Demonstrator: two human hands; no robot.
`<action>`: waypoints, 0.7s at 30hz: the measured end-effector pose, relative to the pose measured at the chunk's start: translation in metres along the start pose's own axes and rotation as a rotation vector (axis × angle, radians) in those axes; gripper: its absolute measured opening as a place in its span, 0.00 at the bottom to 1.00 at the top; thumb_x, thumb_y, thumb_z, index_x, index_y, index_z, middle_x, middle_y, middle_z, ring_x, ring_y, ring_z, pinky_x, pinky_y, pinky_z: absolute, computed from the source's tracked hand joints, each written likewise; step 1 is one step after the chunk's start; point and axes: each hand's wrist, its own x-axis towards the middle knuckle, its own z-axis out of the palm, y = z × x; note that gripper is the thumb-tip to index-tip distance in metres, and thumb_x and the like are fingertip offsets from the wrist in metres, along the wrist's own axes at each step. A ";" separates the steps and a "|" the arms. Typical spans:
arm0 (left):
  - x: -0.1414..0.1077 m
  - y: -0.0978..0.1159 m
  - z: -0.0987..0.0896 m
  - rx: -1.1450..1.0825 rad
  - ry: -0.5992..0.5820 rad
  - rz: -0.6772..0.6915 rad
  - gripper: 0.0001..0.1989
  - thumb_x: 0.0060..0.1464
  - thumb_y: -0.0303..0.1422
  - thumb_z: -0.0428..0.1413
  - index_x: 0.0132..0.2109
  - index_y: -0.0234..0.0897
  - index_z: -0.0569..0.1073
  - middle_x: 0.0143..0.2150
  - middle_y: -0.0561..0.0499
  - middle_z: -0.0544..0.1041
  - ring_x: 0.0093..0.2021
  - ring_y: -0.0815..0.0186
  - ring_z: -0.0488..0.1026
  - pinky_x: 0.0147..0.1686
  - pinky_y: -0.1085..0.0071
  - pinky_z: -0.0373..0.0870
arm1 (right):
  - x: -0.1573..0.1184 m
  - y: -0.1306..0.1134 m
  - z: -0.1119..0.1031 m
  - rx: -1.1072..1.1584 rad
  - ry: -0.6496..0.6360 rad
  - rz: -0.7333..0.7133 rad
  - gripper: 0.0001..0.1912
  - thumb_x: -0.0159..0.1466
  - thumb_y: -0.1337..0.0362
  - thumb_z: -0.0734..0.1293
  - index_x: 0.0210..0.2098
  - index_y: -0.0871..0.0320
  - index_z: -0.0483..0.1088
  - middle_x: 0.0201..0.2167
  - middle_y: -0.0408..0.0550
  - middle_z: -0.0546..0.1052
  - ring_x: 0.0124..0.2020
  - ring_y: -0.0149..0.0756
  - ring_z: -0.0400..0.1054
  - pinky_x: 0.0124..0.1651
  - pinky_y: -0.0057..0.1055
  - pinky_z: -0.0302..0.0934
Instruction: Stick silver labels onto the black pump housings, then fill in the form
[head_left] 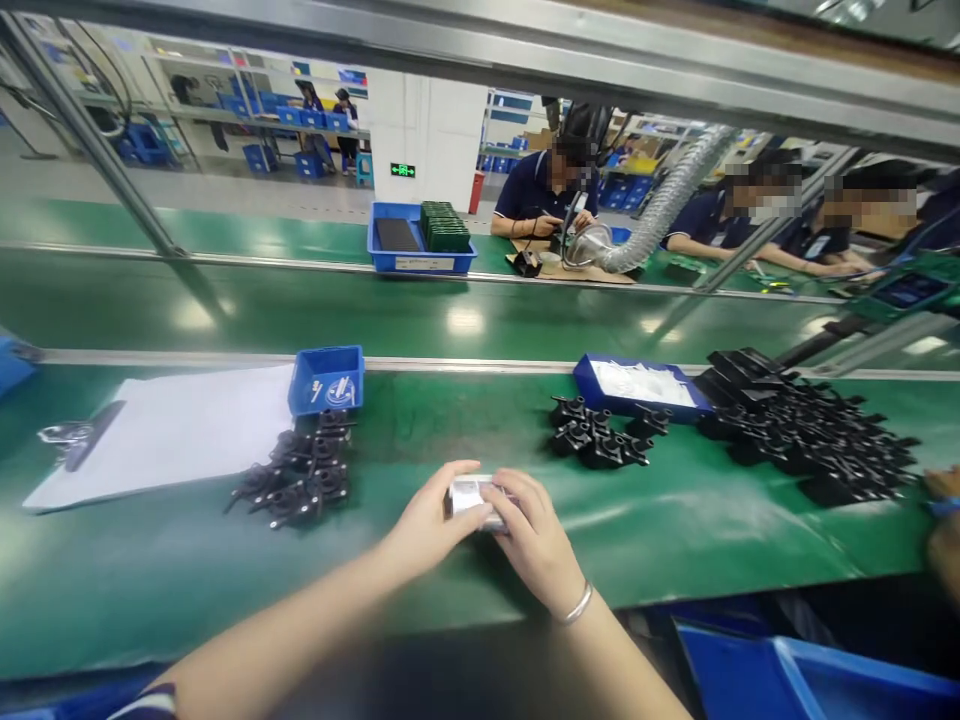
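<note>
Over green desk (442,425), keep small whitish object (467,494), gripped between curled left hand (433,512) and curled right hand (534,538), clear of black parts (574,437) beyond right hand.

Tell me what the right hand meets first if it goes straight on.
The right hand would first meet the small white item it touches; beyond that, probably the left hand, though depth is unclear.

Bench (457,425) with parts (330,480) left and right, small object (466,494) between hands (536,545), clipboard (202,425) far left, bin (321,368) behind left parts.
</note>
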 end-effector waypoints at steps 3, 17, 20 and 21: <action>0.019 -0.007 0.013 -0.134 -0.056 -0.052 0.20 0.53 0.36 0.61 0.52 0.39 0.70 0.48 0.45 0.74 0.45 0.58 0.73 0.46 0.62 0.70 | -0.007 -0.013 -0.014 0.199 0.038 0.187 0.34 0.61 0.68 0.67 0.64 0.48 0.54 0.61 0.57 0.60 0.65 0.54 0.52 0.62 0.56 0.54; 0.019 -0.006 0.021 -0.040 0.016 -0.108 0.10 0.51 0.39 0.62 0.32 0.36 0.78 0.31 0.51 0.78 0.33 0.65 0.73 0.34 0.73 0.65 | -0.015 -0.013 -0.012 0.646 0.243 0.567 0.03 0.63 0.64 0.71 0.32 0.55 0.74 0.30 0.44 0.72 0.33 0.36 0.66 0.38 0.32 0.58; 0.019 -0.006 0.020 0.015 0.047 -0.097 0.10 0.51 0.39 0.62 0.29 0.36 0.78 0.27 0.52 0.77 0.29 0.67 0.70 0.31 0.74 0.62 | -0.014 -0.013 -0.008 0.680 0.288 0.635 0.08 0.61 0.64 0.72 0.26 0.56 0.73 0.25 0.42 0.69 0.29 0.33 0.63 0.33 0.31 0.55; 0.019 -0.006 0.020 0.025 0.053 -0.099 0.11 0.51 0.39 0.62 0.27 0.36 0.78 0.25 0.53 0.75 0.28 0.68 0.69 0.29 0.74 0.61 | -0.013 -0.013 -0.006 0.698 0.305 0.655 0.09 0.61 0.64 0.72 0.25 0.57 0.72 0.24 0.42 0.68 0.28 0.33 0.62 0.33 0.30 0.54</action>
